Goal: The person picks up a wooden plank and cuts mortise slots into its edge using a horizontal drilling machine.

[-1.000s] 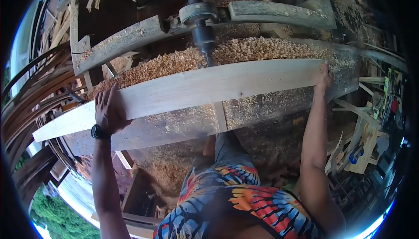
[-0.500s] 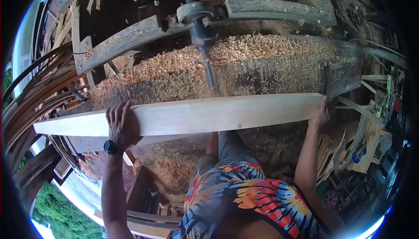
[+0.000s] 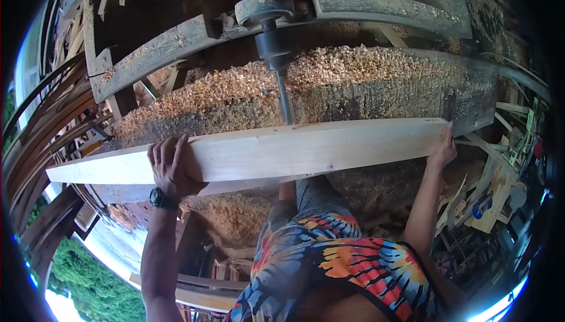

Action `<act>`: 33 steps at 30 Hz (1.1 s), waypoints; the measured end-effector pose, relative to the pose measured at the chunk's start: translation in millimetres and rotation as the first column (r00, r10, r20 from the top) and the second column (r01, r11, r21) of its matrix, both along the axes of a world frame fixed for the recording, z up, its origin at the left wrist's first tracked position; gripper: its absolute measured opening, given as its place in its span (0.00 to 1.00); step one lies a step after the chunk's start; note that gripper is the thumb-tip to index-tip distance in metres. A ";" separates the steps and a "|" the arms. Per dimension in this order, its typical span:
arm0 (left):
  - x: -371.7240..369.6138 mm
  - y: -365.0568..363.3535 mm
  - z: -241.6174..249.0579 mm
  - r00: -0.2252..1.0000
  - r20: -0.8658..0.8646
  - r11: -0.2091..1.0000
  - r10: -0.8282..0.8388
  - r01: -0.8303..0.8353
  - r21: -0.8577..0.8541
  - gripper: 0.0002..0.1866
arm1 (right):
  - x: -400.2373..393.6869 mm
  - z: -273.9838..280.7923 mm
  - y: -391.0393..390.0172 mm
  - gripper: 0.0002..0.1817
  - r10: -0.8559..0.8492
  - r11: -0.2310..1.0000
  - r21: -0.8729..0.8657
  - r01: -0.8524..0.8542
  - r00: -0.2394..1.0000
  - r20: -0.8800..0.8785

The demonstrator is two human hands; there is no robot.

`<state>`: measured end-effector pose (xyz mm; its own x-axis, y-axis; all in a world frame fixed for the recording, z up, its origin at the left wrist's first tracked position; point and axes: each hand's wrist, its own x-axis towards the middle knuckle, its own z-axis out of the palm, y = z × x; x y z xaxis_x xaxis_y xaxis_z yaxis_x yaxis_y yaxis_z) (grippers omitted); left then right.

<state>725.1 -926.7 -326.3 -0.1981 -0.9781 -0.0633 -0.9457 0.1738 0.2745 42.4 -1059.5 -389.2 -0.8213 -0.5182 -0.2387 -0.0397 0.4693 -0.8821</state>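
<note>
A long pale wooden board (image 3: 318, 151) lies across the work table in front of me, its broad face towards me. My left hand (image 3: 175, 166), with a watch at the wrist, grips it left of the middle, fingers bent over the far edge. At the right end, my right hand (image 3: 442, 150) holds the board, fingers closed on its corner. A drill bit (image 3: 285, 101) in a dark chuck (image 3: 273, 50) points at the board's far edge and meets it near the middle. Whether the tip is inside the wood is hard to see.
Wood shavings (image 3: 347, 66) are heaped on the table (image 3: 477, 101) behind the board. Curved grey timbers (image 3: 388, 11) flank the spindle bearing (image 3: 265, 9). Bent wooden strips (image 3: 50, 119) stack at the left; offcuts (image 3: 494, 201) lean at the right. Sawdust (image 3: 235, 222) covers the floor.
The board and both hands appear slightly farther right, partly because the view itself has shifted. Both hands keep their hold, and the bit stays at the far edge.
</note>
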 end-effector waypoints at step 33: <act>-4.8 -6.6 -3.1 1.000 -0.002 1.000 0.005 -0.005 -0.026 0.57 | -7.6 -7.9 -9.1 0.30 0.057 0.998 -0.019 -0.059 0.995 -0.079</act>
